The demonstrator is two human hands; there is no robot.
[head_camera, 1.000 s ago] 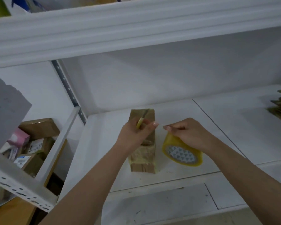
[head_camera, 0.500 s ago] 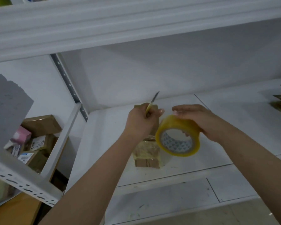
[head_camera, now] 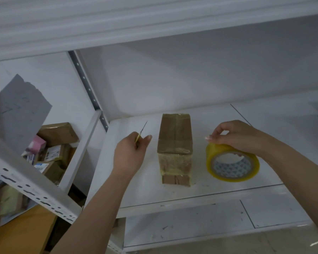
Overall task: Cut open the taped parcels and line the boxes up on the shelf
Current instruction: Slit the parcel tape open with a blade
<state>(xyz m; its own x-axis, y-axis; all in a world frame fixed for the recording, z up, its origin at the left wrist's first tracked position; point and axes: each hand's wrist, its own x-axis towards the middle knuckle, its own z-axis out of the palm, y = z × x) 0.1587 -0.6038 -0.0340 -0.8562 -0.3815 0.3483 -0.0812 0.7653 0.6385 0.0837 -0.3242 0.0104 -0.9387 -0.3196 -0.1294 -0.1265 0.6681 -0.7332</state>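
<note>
The left hand [head_camera: 129, 153] pinches what looks like a thin-bladed knife [head_camera: 141, 132]; the right hand [head_camera: 237, 135] grips the tape roll [head_camera: 231, 163]; steady the taped parcel [head_camera: 175, 143] first, then slit shallowly along its seam.

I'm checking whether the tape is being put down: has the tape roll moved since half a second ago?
Yes. The tape roll, gripped by the right hand, was in front of the taped parcel; now it sits apart, to the parcel's right.

No writing can be read anywhere. Boxes [head_camera: 52, 153] piled left of the white shelf [head_camera: 132, 195] carry printed labels, too small and blurred to make out. A grey sheet [head_camera: 24, 107] above them bears faint marks that cannot be deciphered.
</note>
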